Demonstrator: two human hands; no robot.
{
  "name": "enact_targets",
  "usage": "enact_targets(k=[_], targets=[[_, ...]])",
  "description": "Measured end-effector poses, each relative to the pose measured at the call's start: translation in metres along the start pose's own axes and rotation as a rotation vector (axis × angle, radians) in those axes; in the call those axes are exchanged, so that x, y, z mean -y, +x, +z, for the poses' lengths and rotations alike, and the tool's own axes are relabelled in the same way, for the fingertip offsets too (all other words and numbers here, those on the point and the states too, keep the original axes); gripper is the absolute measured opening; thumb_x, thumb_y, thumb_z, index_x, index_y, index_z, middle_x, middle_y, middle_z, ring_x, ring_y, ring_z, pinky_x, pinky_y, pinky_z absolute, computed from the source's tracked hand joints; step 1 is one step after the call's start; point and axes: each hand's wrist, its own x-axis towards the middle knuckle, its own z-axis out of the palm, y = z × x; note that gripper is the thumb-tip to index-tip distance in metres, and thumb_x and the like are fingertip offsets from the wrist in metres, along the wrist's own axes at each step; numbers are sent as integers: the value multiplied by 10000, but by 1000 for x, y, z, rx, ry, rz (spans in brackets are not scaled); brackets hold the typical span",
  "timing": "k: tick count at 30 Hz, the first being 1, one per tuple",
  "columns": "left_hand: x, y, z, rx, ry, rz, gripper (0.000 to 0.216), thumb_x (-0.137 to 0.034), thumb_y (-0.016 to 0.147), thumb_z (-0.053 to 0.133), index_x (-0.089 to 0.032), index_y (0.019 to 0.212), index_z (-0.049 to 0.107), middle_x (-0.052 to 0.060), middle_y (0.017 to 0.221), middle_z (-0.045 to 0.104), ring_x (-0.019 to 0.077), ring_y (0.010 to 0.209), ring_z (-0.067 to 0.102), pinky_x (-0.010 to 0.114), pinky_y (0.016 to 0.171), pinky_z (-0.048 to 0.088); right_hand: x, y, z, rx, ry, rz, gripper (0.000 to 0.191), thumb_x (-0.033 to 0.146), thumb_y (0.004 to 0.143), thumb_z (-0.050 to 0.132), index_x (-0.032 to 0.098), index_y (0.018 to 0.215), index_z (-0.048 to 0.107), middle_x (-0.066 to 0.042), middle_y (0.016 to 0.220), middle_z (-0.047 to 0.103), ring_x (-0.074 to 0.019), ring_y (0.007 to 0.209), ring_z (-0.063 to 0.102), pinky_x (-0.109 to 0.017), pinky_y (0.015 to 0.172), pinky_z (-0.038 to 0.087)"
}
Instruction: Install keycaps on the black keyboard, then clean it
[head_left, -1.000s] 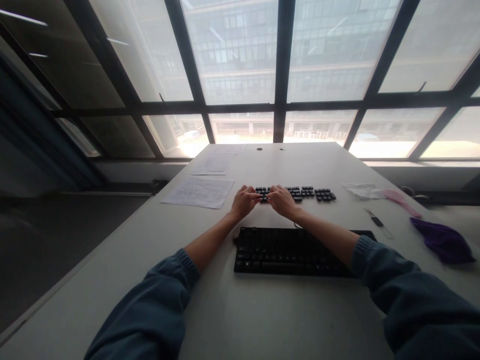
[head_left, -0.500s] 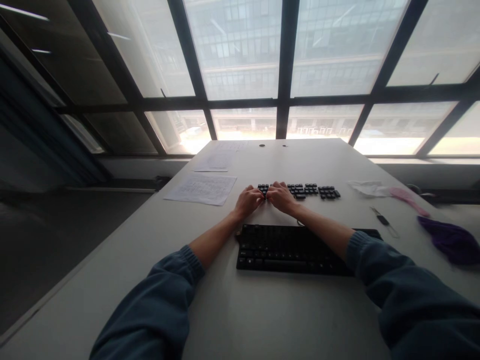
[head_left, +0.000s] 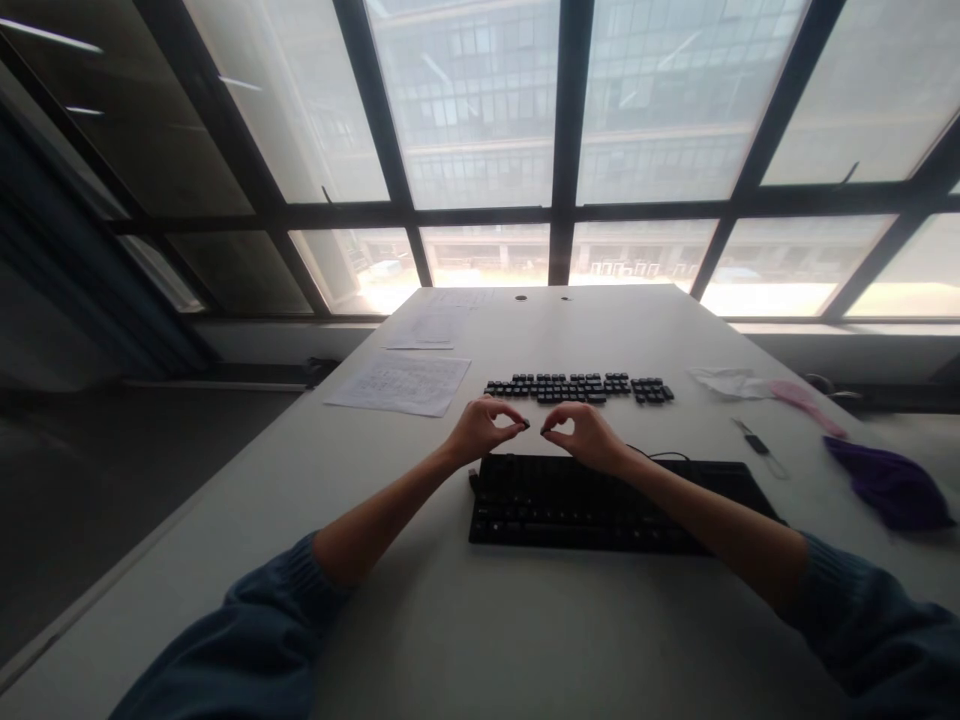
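My left hand pinches a small black keycap between thumb and forefinger. Opposite it, my right hand pinches another black keycap. Both hands are raised just above the far edge of a black keyboard, which lies in front of me. Its upper part looks bare and dark, while keys show in the rows nearest me. Beyond my hands, loose black keycaps lie on the table in rows set out like a keyboard. My right forearm hides part of the keyboard's right side.
Written paper sheets lie at the left of the white table. To the right are a small tool with a black handle and wire loop, a white cloth, a pink cloth and a purple cloth. Windows stand behind.
Both hands have drawn back from the rows of loose keycaps toward the keyboard and moved slightly apart. Each now holds a keycap.
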Motion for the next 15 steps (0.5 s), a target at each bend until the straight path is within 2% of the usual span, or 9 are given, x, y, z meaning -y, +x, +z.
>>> enact_targets(k=[4,7,10,15], targets=[[-31,-30,-3,205,-117,-78,101,-280,777,778,-209,841,811,22,800,759,157,759,607,256,665,419,18,-50,-12,110,151,116,56,179,788,731,211,827,756,-3,807,736,-182,804,660,-295,772,475],[-42,-42,2,320,-145,-97,101,-242,759,777,-203,845,814,25,797,753,163,783,623,259,715,446,26,-70,-12,150,164,135,65,162,787,724,210,824,749,2,818,730,-173,800,658,-289,770,475],[-45,-46,8,367,-126,-90,94,-221,751,776,-205,836,814,25,782,753,173,804,636,270,765,461,32,-74,-10,153,136,119,81,141,787,718,212,814,745,4,817,719,-166,785,647,-285,757,468],[-44,-46,11,374,-104,-66,88,-228,765,769,-218,840,814,19,786,755,175,816,647,278,808,471,38,-73,-5,155,129,98,119,103,772,728,215,808,748,1,817,718,-169,801,647,-287,775,466]])
